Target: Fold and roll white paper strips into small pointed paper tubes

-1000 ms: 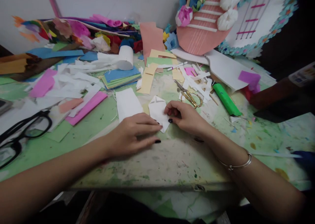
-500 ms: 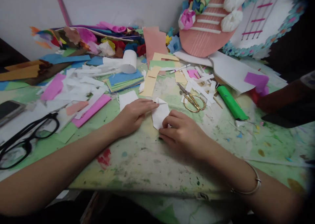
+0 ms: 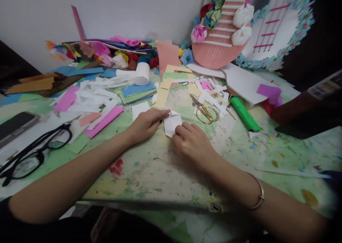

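A small piece of white folded paper [image 3: 171, 123] lies on the table between my hands, its upper part creased. My left hand [image 3: 145, 125] rests at its left, index finger stretched out with the tip on the paper's upper left edge. The thumb sits lower, apart from the index fingertip. At the paper's lower right edge, my right hand [image 3: 192, 143] is closed, its curled fingers pinching the edge; the fingertips are partly hidden. A flat white paper square [image 3: 140, 109] lies just behind my left hand. Gold-handled scissors [image 3: 205, 112] lie to the right, beyond my right hand.
Black glasses [image 3: 40, 152] and a phone [image 3: 18, 127] lie at the left, near white scraps [image 3: 93, 95]. Behind are a paper stack [image 3: 139, 91] and a white roll [image 3: 142, 73]. A green packet [image 3: 244, 114] and a decorated pink guitar shape [image 3: 213, 54] are at right.
The view has shifted slightly. My right hand's fingers have curled further in at the paper's lower right edge. My left index finger stays on its upper left edge.
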`<state>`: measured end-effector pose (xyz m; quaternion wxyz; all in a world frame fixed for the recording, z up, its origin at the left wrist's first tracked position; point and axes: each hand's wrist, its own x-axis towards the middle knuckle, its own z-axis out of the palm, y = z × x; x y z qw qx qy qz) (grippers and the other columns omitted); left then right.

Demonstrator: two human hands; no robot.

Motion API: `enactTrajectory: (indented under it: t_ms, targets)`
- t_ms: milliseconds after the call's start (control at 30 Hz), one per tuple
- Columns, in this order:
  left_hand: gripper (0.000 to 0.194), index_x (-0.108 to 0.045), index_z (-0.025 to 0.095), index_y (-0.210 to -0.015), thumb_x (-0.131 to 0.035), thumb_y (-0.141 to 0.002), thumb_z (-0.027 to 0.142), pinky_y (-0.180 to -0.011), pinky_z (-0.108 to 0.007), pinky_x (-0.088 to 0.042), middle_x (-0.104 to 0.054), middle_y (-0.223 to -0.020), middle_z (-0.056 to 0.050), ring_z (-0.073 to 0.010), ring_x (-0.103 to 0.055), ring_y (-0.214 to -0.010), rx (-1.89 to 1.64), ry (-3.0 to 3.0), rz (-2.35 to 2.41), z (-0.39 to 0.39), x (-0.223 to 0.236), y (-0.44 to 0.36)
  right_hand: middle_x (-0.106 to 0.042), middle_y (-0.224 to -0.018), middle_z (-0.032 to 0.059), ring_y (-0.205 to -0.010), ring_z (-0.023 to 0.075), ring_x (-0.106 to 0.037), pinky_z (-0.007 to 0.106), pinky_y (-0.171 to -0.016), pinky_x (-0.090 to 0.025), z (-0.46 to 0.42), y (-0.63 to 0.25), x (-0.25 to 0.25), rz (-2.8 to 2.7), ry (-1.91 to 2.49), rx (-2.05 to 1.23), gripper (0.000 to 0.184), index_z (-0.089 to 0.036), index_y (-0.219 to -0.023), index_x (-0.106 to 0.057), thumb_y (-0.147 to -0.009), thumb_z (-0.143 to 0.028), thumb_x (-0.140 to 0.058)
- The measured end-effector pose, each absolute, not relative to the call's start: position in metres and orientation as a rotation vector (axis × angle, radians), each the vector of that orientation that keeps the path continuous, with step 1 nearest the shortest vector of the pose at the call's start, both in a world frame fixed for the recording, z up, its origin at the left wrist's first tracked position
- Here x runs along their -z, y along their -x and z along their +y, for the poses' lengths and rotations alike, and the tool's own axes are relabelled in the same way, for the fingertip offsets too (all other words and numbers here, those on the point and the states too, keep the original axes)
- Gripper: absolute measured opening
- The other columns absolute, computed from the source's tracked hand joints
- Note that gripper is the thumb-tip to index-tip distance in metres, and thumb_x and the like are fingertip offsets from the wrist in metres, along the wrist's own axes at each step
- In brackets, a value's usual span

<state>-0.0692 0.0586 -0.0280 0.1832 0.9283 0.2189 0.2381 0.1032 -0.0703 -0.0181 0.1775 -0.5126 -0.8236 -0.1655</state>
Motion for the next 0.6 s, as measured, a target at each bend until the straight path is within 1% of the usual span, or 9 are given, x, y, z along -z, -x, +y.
enactTrajectory:
  t_ms: [100,200,300,400,467,533,567,600]
  targets:
    - [0.048,-0.057,0.018,-0.128,-0.049,-0.081,0.011,-0.098,-0.037,-0.049,-0.065,-0.126,-0.008,-0.0205,-0.06,-0.116,-0.711,-2.608,0.563,0.058,0.027,0.07,-0.065,-0.075,0.0087,-0.072,0.0174,-0.055,0.031,-0.062,-0.037,-0.063,-0.112,0.015,-2.153,1.521,0.04,0.015,-0.012,-0.069,-0.068,-0.078,-0.009,-0.056]
    - [0.05,-0.057,0.016,-0.127,-0.054,-0.077,0.01,-0.1,-0.039,-0.047,-0.065,-0.125,-0.01,-0.0224,-0.059,-0.117,-0.761,-2.598,0.492,0.058,0.028,0.071,-0.065,-0.075,0.0042,-0.067,0.0122,-0.056,0.025,-0.063,-0.041,-0.058,-0.125,0.007,-1.955,1.421,-0.435,0.014,-0.014,-0.07,-0.068,-0.072,-0.007,-0.056]
    - [0.038,-0.063,0.016,-0.118,-0.058,-0.08,0.013,-0.096,-0.038,-0.049,-0.07,-0.115,-0.01,-0.022,-0.062,-0.11,-0.889,-2.601,0.461,0.06,0.03,0.068,-0.064,-0.072,0.0005,-0.065,0.0109,-0.055,0.024,-0.062,-0.042,-0.056,-0.139,0.0,-1.826,1.331,-0.72,0.012,-0.016,-0.07,-0.067,-0.07,-0.01,-0.057]
    - [0.02,-0.07,0.017,-0.101,-0.06,-0.084,0.015,-0.09,-0.036,-0.052,-0.073,-0.1,-0.008,-0.0197,-0.065,-0.099,-1.02,-2.589,0.425,0.061,0.031,0.066,-0.063,-0.072,-0.0002,-0.067,0.0115,-0.054,0.025,-0.064,-0.042,-0.056,-0.146,-0.003,-1.805,1.289,-0.794,0.012,-0.017,-0.072,-0.066,-0.071,-0.012,-0.056]
    - [0.015,-0.071,0.018,-0.093,-0.059,-0.085,0.015,-0.088,-0.035,-0.052,-0.074,-0.095,-0.008,-0.0187,-0.066,-0.094,-1.04,-2.576,0.413,0.06,0.029,0.065,-0.064,-0.075,0.0007,-0.07,0.0126,-0.054,0.027,-0.067,-0.043,-0.057,-0.147,-0.004,-1.834,1.301,-0.731,0.012,-0.017,-0.074,-0.066,-0.073,-0.013,-0.055]
    - [0.014,-0.07,0.018,-0.09,-0.058,-0.084,0.014,-0.087,-0.035,-0.052,-0.074,-0.093,-0.007,-0.0183,-0.067,-0.092,-1.041,-2.566,0.426,0.058,0.027,0.066,-0.065,-0.084,0.0035,-0.078,0.0158,-0.056,0.031,-0.074,-0.044,-0.058,-0.145,-0.004,-1.926,1.309,-0.6,0.009,-0.017,-0.083,-0.067,-0.076,-0.021,-0.062]
    - [0.013,-0.069,0.017,-0.089,-0.058,-0.083,0.013,-0.086,-0.035,-0.052,-0.074,-0.092,-0.007,-0.0184,-0.067,-0.091,-1.047,-2.563,0.439,0.056,0.026,0.066,-0.065,-0.091,0.0059,-0.085,0.0184,-0.056,0.034,-0.079,-0.045,-0.059,-0.143,-0.003,-1.994,1.307,-0.521,0.018,-0.017,-0.089,-0.067,-0.076,-0.028,-0.067]
    - [0.013,-0.068,0.017,-0.087,-0.058,-0.082,0.012,-0.085,-0.035,-0.052,-0.073,-0.092,-0.007,-0.0186,-0.067,-0.091,-1.057,-2.56,0.453,0.054,0.025,0.066,-0.063,-0.098,0.0086,-0.092,0.0214,-0.055,0.037,-0.083,-0.045,-0.06,-0.141,-0.002,-2.063,1.305,-0.44,0.031,-0.016,-0.096,-0.066,-0.074,-0.036,-0.072]
